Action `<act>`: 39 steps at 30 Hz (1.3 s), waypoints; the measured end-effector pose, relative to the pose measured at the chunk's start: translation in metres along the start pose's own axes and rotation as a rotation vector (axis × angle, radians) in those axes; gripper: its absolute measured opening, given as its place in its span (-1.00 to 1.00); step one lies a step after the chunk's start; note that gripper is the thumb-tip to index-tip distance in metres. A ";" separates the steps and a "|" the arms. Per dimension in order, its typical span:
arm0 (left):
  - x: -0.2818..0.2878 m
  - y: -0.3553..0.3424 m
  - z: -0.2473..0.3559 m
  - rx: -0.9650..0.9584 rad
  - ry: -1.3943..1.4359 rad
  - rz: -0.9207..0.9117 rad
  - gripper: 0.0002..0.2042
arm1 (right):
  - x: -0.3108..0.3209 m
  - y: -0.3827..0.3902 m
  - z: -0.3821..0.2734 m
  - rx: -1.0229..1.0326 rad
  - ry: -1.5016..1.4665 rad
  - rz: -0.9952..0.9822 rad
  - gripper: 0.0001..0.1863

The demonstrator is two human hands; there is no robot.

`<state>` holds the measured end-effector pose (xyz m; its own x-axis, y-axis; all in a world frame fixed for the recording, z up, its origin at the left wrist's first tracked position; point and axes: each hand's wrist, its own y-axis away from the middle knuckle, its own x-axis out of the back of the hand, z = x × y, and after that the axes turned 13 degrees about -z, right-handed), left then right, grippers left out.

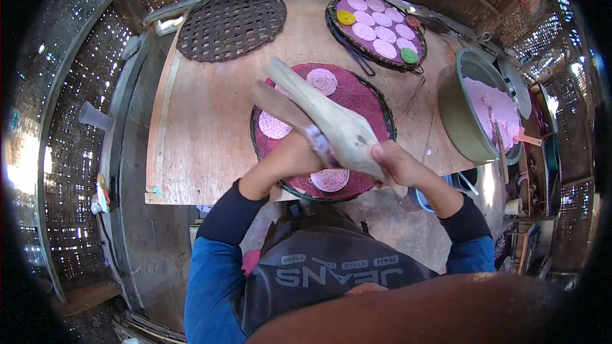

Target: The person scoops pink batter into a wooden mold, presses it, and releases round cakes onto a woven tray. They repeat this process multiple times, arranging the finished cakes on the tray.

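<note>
A pale two-part wooden hand press (347, 134) with long handles is held at a slant between my hands. My left hand (298, 155) is closed on it beside a whitish-purple band, its fingers mostly hidden. At the thick end, my right hand (401, 162) grips the wood with the thumb on top. Under the press lies a round dark-rimmed tray lined with dark red mesh (364, 97). Several pink rounds of thin strands rest on the mesh, among them a far round (322, 81), a left round (274, 126) and a near round (330, 180).
On the wooden table (204, 114), an open-weave tray (233, 25) lies far left. Far right, another round tray (333, 24) bears several pink rounds and small yellow, green and red discs. A large olive tub (456, 114) of pink dough (488, 105) stands at the right.
</note>
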<state>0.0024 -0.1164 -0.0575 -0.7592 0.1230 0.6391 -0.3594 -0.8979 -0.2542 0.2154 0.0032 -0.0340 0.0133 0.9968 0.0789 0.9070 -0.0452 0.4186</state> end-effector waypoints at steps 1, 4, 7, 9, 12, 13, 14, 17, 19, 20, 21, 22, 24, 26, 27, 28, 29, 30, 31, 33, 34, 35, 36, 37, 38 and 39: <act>-0.002 0.001 -0.003 -0.009 -0.090 0.083 -0.61 | -0.001 0.001 -0.003 0.040 -0.206 -0.010 -0.41; -0.010 0.017 -0.008 0.032 -0.257 0.356 -0.64 | 0.003 0.003 0.020 0.289 -0.768 -0.127 -0.51; -0.029 0.046 -0.025 0.191 0.021 0.637 -0.61 | -0.022 -0.017 0.084 0.242 0.767 0.595 -0.55; -0.032 0.067 -0.039 0.281 0.228 0.721 -0.60 | -0.048 -0.011 0.101 -0.011 0.973 0.553 -0.44; -0.032 0.080 -0.040 0.277 0.433 0.878 -0.58 | -0.064 -0.015 0.107 -0.033 1.042 0.599 -0.30; -0.032 0.082 -0.040 0.265 0.464 0.920 -0.58 | -0.065 -0.015 0.108 -0.035 1.052 0.598 -0.31; -0.033 0.083 -0.041 0.256 0.452 0.939 -0.58 | -0.067 -0.015 0.109 -0.037 1.061 0.599 -0.31; -0.033 0.083 -0.042 0.337 0.411 0.908 -0.58 | -0.069 -0.017 0.108 -0.031 1.077 0.599 -0.32; -0.034 0.081 -0.043 0.389 0.402 0.877 -0.58 | -0.070 -0.017 0.108 -0.016 1.095 0.587 -0.32; -0.035 0.080 -0.044 0.395 0.407 0.870 -0.58 | -0.070 -0.017 0.107 -0.006 1.107 0.579 -0.33; -0.035 0.080 -0.045 0.400 0.412 0.864 -0.58 | -0.070 -0.017 0.107 0.004 1.121 0.569 -0.33; -0.036 0.080 -0.048 0.396 0.349 0.838 -0.62 | -0.071 -0.016 0.105 0.000 1.118 0.577 -0.32; -0.037 0.079 -0.052 0.382 0.254 0.812 -0.68 | -0.071 -0.017 0.102 -0.005 1.114 0.592 -0.30; -0.036 0.075 -0.048 0.362 0.223 0.834 -0.71 | -0.068 -0.018 0.099 -0.009 1.067 0.630 -0.23; -0.034 0.075 -0.047 0.372 0.255 0.838 -0.71 | -0.066 -0.019 0.097 -0.012 1.041 0.650 -0.20; -0.031 0.074 -0.045 0.383 0.287 0.844 -0.70 | -0.064 -0.022 0.095 0.029 1.011 0.615 -0.15; -0.029 0.075 -0.045 0.415 0.350 0.834 -0.66 | -0.060 -0.026 0.092 0.070 0.982 0.580 -0.10; -0.027 0.074 -0.044 0.431 0.397 0.829 -0.64 | -0.056 -0.030 0.089 0.111 0.954 0.545 -0.05; -0.025 0.074 -0.043 0.448 0.444 0.825 -0.62 | -0.054 -0.034 0.085 0.109 0.945 0.503 -0.01; -0.021 0.069 -0.037 0.444 0.508 0.831 -0.62 | -0.052 -0.041 0.078 0.105 0.925 0.420 0.06; -0.019 0.068 -0.034 0.436 0.538 0.836 -0.63 | -0.052 -0.043 0.078 0.105 0.925 0.407 0.07; -0.017 0.068 -0.031 0.419 0.567 0.845 -0.63 | -0.052 -0.044 0.080 0.105 0.925 0.393 0.08; -0.017 0.068 -0.029 0.403 0.597 0.856 -0.63 | -0.051 -0.045 0.082 0.103 0.927 0.377 0.09; -0.014 0.067 -0.026 0.420 0.589 0.850 -0.64 | -0.051 -0.046 0.084 0.107 0.926 0.378 0.09; -0.011 0.065 -0.022 0.436 0.581 0.843 -0.64 | -0.050 -0.047 0.087 0.111 0.924 0.379 0.09; -0.011 0.065 -0.022 0.441 0.559 0.848 -0.66 | -0.050 -0.048 0.088 0.116 0.924 0.376 0.09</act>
<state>-0.0247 -0.1672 -0.0967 -0.8458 -0.5293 -0.0663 0.5334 -0.8396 -0.1023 0.2084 -0.0385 -0.1375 0.0200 0.4752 0.8797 0.9473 -0.2905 0.1353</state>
